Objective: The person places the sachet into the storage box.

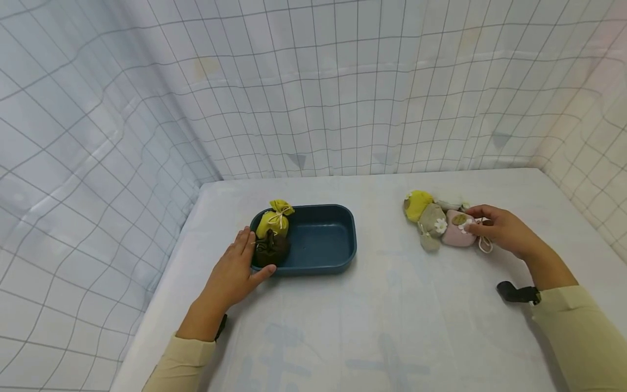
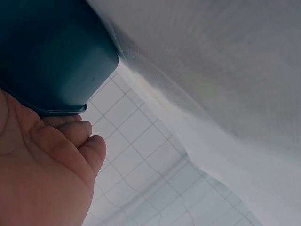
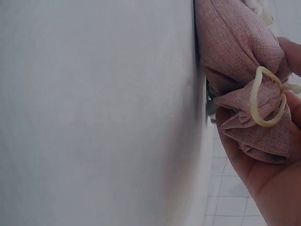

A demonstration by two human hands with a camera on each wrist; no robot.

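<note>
The pink pouch (image 1: 458, 231) lies toward the right edge of the surface (image 1: 392, 326), at the near end of a small cluster with a beige pouch (image 1: 431, 222) and a yellow-green pouch (image 1: 418, 203) that trail off from it toward the far left. The right hand (image 1: 499, 228) is directly on it; the left hand (image 1: 235, 272) is well apart, across the surface. The pouch's long axis runs roughly left to right, body toward the tray (image 1: 338, 256), tied neck toward the right hand. So the neck points into the grip, and the hand meets it from the right side.

The right wrist view shows this closely: the gathered neck (image 3: 256, 122), bound with a pale cord loop (image 3: 263, 101), sits against the palm, with a fingertip touching the fabric above it. The right grip is curled around the neck, pinching it, and the pouch body rests on the surface.

The left hand lies flat and relaxed against the left end of the blue tray, fingers straight along its outer wall and thumb at its near corner; it holds nothing but touches the rim. The tray sits left of the surface's middle. Inside it, at the left end by those fingers, are a dark brown pouch (image 1: 271, 249) and another yellow-green pouch (image 1: 275, 218) just behind it, touching.
</note>
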